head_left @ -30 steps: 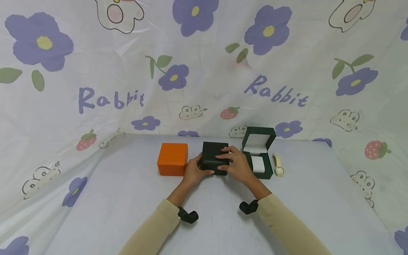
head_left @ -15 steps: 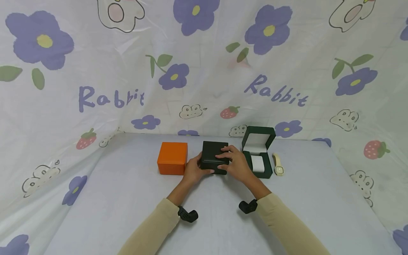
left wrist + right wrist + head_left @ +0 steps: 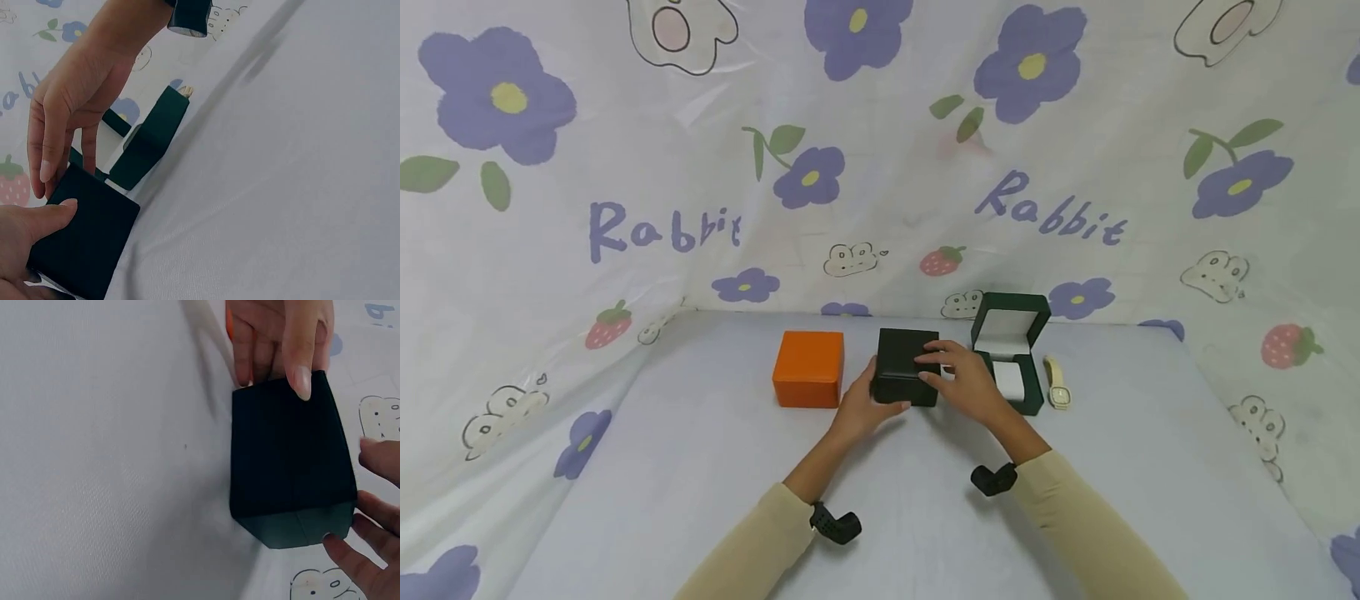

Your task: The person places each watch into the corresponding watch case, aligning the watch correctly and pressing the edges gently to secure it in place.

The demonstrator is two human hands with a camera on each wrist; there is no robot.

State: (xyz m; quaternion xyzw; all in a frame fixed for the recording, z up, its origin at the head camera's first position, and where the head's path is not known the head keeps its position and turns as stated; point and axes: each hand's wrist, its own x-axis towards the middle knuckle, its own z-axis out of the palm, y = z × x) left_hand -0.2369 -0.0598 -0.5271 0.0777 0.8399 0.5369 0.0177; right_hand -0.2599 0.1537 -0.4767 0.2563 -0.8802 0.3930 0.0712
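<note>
A closed black box [image 3: 907,353] with a smooth, slightly shiny lid stands on the table between both hands. My left hand [image 3: 859,407] grips it from the left side, with the thumb lying across the front face; the left wrist view shows that thumb [image 3: 56,219] on the box. My right hand [image 3: 968,382] is at the box's right side. Its spread fingertips [image 3: 334,540] touch or nearly touch the box there, and its thumb [image 3: 375,456] stands off it. The box's inside is hidden.
An orange box [image 3: 808,369] stands just left of my left hand. Right of the hands, an open green watch box [image 3: 1032,392] holds a white cushion [image 3: 1008,381]. A pale-strapped watch [image 3: 1059,394] lies beside it. A patterned curtain [image 3: 902,167] closes off the back.
My right hand has drawn slightly right, its thumb coming up off the front of the black box. My left hand still holds the box, which stays in place.
</note>
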